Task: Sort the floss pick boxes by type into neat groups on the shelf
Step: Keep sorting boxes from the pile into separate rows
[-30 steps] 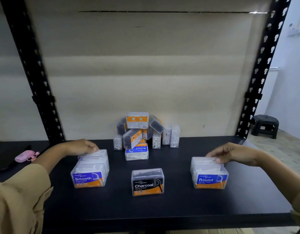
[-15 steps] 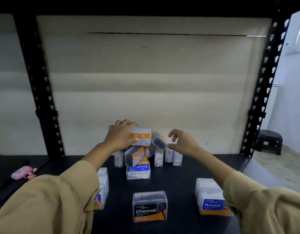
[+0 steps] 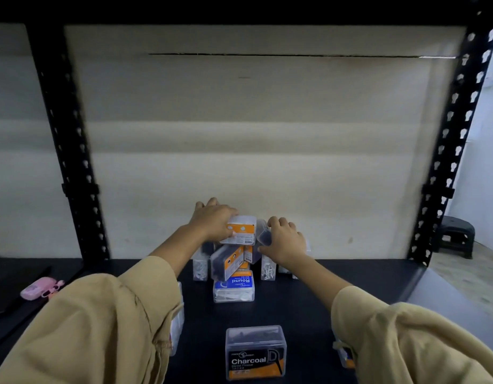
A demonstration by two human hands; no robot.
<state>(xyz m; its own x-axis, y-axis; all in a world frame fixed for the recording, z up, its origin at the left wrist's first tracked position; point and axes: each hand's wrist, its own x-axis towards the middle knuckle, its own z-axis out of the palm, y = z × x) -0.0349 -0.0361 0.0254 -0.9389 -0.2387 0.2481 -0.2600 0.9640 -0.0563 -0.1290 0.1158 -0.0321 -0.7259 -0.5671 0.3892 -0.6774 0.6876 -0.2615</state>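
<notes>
Clear plastic box labelled Charcoal (image 3: 255,351) stands nearest on the black shelf (image 3: 309,306), with a blue-labelled Round box (image 3: 234,286) lying upside down behind it. Farther back, atop the jumbled pile (image 3: 228,261), the left hand (image 3: 214,223) curls its fingers round an orange-labelled clear box (image 3: 241,230) — the right hand (image 3: 285,242) closes thumb and fingers on a tilted dark-filled box (image 3: 263,234) just beside it.

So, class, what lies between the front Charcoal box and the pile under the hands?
In the head view, a Round box, label upside down, then bare shelf.
</notes>
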